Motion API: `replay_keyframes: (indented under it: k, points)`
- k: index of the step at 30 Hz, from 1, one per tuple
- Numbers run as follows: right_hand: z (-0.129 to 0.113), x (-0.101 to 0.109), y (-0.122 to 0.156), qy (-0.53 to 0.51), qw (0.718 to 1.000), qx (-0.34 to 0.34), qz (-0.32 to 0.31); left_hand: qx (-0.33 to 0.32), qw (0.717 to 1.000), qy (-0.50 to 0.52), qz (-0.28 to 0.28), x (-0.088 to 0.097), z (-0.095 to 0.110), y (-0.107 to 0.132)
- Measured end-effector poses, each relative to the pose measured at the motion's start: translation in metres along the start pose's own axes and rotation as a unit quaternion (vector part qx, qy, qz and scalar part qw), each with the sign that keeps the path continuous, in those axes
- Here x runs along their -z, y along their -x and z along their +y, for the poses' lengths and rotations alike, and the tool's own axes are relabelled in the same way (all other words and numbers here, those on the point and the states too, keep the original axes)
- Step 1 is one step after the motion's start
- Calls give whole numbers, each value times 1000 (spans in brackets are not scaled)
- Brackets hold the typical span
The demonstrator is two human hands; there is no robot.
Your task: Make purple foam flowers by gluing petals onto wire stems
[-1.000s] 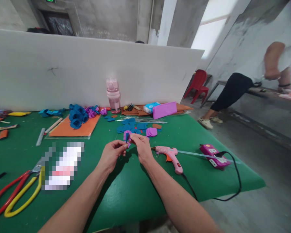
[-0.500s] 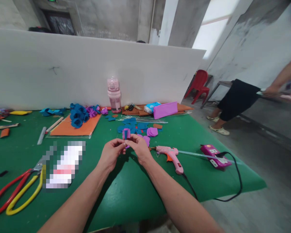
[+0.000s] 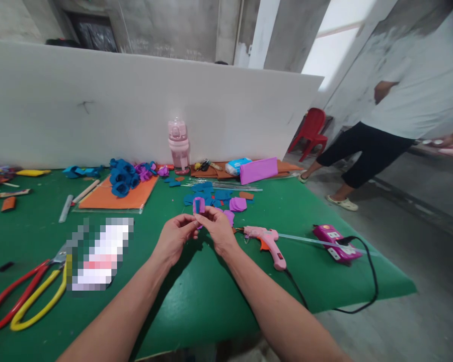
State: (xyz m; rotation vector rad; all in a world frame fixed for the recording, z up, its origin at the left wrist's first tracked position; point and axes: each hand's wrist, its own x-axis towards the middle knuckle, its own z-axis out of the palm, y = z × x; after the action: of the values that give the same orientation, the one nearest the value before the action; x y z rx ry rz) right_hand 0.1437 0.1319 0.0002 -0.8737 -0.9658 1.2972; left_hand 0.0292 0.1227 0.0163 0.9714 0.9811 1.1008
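Note:
Between my fingertips is a small paper flower (image 3: 198, 204), a blue centre with a purple petal around it. My right hand (image 3: 219, 229) pinches its base from the right. My left hand (image 3: 176, 235) has its fingers closed at the lower end of the same flower; what exactly they grip there is hidden. Just beyond my hands lie loose blue petals (image 3: 222, 194) and a stack of purple petals (image 3: 237, 204). To the right of my right hand a pink hot glue gun (image 3: 266, 242) rests on its side with a clear glue stick in its back.
Scissors (image 3: 41, 286) with red and yellow handles lie at left. Blue paper flowers (image 3: 121, 177) rest on an orange sheet (image 3: 113, 201). A pink bottle (image 3: 179, 146) stands against the white board (image 3: 136, 105). A power strip (image 3: 335, 244) trails a cable at right. A person (image 3: 396, 115) stands beyond.
The flower in my fingers has turned slightly, showing more of its blue centre. My hands stay nearly in place. The person at right has come further into view.

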Motion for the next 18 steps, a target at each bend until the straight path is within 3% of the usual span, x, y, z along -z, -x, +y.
replay_keyframes:
  k: [6,18]
  points:
    - [-3,0,0,-54,997,-36,35,-29,999,-16,36,9,4,-5]
    - [-3,-4,5,-101,989,-103,-23,-14,998,61,30,7,2,-7]
